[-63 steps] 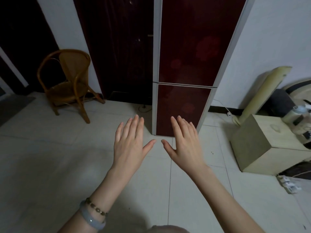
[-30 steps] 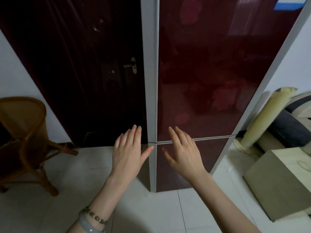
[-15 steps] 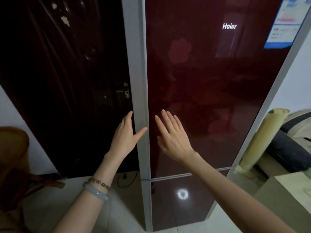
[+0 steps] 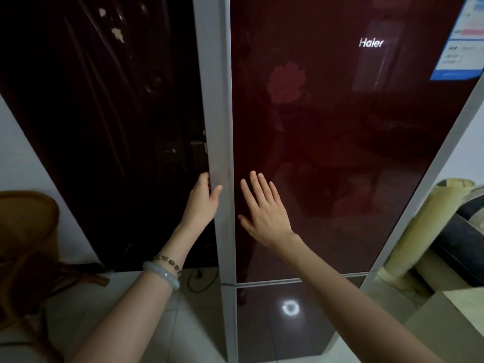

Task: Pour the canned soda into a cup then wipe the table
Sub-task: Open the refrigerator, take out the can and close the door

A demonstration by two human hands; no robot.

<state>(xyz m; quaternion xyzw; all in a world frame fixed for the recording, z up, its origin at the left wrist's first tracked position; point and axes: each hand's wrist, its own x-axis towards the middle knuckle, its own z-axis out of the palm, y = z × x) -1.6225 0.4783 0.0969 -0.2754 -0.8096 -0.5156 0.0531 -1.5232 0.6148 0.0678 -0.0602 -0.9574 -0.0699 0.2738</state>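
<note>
We stand close to a tall dark-red refrigerator [image 4: 340, 153] with the white word Haier [image 4: 370, 43] near the top of its upper door and a blue and white label [image 4: 463, 48] at the upper right corner. The left grip [image 4: 203, 203] is clamped on the grey edge strip [image 4: 220, 100] that runs down the left side of that door: the thumb lies on the front of the strip and the fingers curl round behind it, out of our sight. Two bracelets [image 4: 165, 268], one pale and smooth, one of dark beads, sit on that wrist. The right grip [image 4: 264, 213] is apart, its fingers straight and spread with the palm toward the glossy red front just beside the strip; we cannot tell whether it touches the door. Below a thin seam is the lower door [image 4: 262, 336], where a round spot of light [image 4: 289, 307] is reflected. Left of the refrigerator is a dark wooden door [image 4: 104, 127], and further left a wicker chair [image 4: 26, 231] stands on the pale tiled floor [image 4: 131, 310]. A black cable [image 4: 201, 281] loops on the floor at the foot of the dark door. To the right a cream rolled mat [image 4: 429, 231] leans by the wall, with a beige box [image 4: 445, 323] below it. The soda can and the cup do not show in this view, so we cannot tell where they are.
</note>
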